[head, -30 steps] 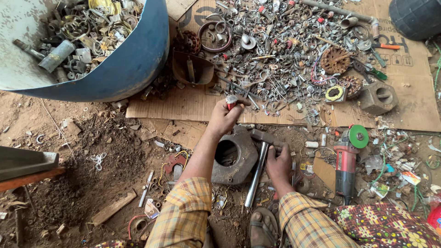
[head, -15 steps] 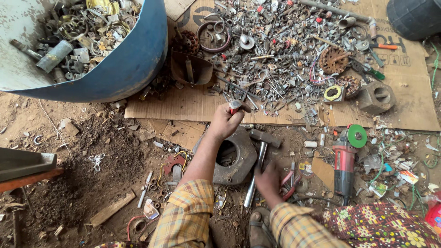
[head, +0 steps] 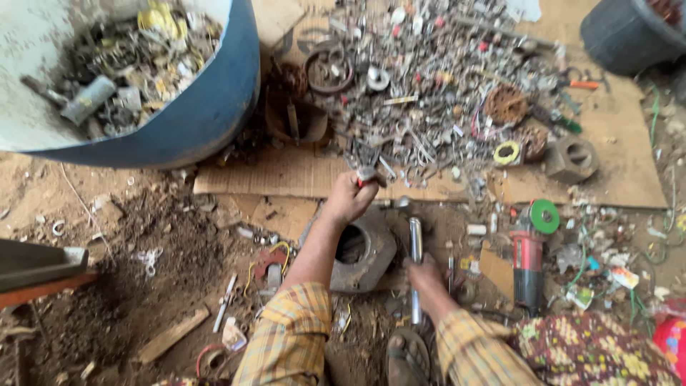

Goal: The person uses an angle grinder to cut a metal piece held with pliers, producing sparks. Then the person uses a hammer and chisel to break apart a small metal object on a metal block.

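Dirt floor, scrap heap (head: 429,93) at twelve o'clock. Our left hand (head: 350,196) pinched a small red-tipped piece (head: 366,174); right hand (head: 423,275) wrapped the hammer (head: 415,246), whose blow might glance onto fingers.

Blue drum (head: 207,114) holds scrap; angle grinder (head: 527,264) near cardboard (head: 286,175).

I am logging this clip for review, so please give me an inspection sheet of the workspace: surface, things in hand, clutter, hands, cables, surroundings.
Surface: bare dirt ground; flattened cardboard beyond the hands.
Things in hand: small red-and-metal part; long metal rod beside a heavy grey metal block.
Clutter: scrap metal pile, angle grinder, tape roll.
Hands: left hand grips the small part; right hand grasps the rod.
Cables: green wire at right.
Surroundings: blue drum holding scrap, dark bucket.
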